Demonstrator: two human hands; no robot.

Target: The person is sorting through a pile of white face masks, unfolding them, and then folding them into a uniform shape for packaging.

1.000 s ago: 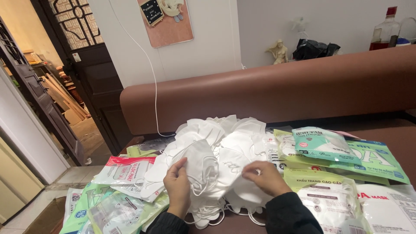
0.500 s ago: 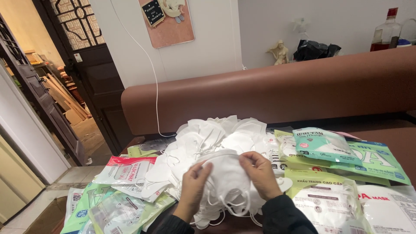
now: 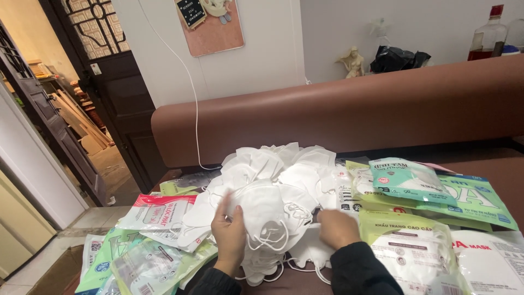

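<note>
Left hand [image 3: 230, 232]: resting upright against the left edge of a white mask [image 3: 266, 210]; fingers extended and pressed together, thumb lying on the mask's face, holding it lightly.
Right hand [image 3: 337, 228]: lying knuckles-up just right of the same mask; fingers curled under, so whether they are pinching anything cannot be told.
Mask: sitting on top of the front of the pile, between the two hands, its ear loops [image 3: 273, 240] hanging down below it.
Pile [image 3: 284, 169]: loose white masks heaped on the dark table [image 3: 507, 175], directly behind the hands.
Left packs [image 3: 155, 210]: red-and-white and green flat packs lying left of the pile, overlapping.
Right packs [image 3: 406, 177]: teal and yellow-green packs stacked right of the pile, near the right hand.
Sofa back [image 3: 382, 109]: brown, running behind the table.
</note>
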